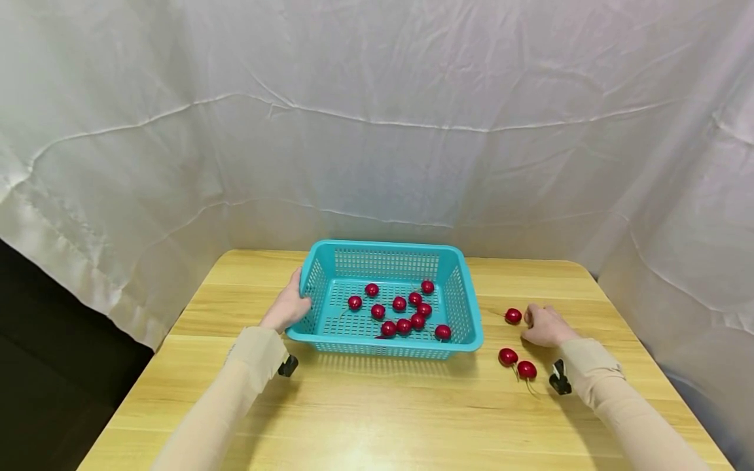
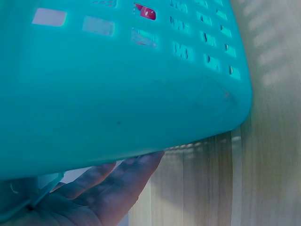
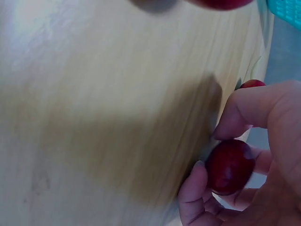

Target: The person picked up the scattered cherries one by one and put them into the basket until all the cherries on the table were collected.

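A turquoise plastic basket [image 1: 383, 348] with perforated walls stands on the table, several red cherries [image 1: 399, 303] spread over its floor. My left hand [image 1: 288, 304] grips its left end; in the left wrist view the fingers [image 2: 122, 183] lie against the outside of the basket wall [image 2: 117, 108]. To the right of the basket, my right hand [image 1: 546, 326] is low over the table. The right wrist view shows a cherry [image 3: 230, 167] between its thumb and curled fingers. One loose cherry [image 1: 513, 316] lies just left of that hand, and two more cherries [image 1: 508, 357] lie nearer me.
The wooden table [image 1: 377, 412] has rounded far corners. Pale curtains [image 1: 377, 163] hang behind it and at both sides. A dark area [image 1: 47, 340] shows beyond the table's left edge. Small black devices [image 1: 559, 377] are strapped at the wrists.
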Action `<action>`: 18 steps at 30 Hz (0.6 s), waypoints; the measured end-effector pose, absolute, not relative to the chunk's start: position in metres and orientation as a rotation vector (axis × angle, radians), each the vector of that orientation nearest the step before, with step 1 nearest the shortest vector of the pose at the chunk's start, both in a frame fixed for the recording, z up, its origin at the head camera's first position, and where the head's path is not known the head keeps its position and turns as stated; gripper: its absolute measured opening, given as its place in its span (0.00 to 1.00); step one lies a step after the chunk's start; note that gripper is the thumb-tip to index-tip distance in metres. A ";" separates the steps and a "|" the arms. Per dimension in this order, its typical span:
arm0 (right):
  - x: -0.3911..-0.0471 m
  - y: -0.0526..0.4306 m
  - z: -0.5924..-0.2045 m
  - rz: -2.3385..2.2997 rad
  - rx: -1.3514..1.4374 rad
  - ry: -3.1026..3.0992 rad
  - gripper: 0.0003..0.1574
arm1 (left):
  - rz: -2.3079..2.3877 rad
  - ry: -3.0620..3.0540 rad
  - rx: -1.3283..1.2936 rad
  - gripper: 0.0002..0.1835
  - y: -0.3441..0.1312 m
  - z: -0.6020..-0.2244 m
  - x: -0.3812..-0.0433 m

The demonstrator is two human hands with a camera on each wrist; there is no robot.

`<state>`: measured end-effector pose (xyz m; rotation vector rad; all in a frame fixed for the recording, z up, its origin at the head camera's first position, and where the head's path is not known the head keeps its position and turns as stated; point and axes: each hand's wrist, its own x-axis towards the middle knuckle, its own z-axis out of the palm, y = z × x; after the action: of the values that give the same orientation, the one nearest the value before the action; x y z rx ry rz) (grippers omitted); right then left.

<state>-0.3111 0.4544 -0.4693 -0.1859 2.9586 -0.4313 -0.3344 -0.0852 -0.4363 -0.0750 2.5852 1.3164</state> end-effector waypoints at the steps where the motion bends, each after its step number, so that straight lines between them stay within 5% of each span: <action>1: -0.311 0.455 -0.470 -0.430 -0.178 2.954 0.15 | 1.316 2.586 -0.073 0.44 -0.085 -0.436 -0.334; 18: -0.315 0.464 -0.471 -0.445 -0.136 2.904 0.05 | 1.326 2.571 -0.086 0.44 -0.085 -0.437 -0.335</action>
<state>-0.3147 0.4637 -0.4711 -0.1359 2.9041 -0.4454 -0.3346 -0.0847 -0.4366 -0.0864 2.5712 1.3262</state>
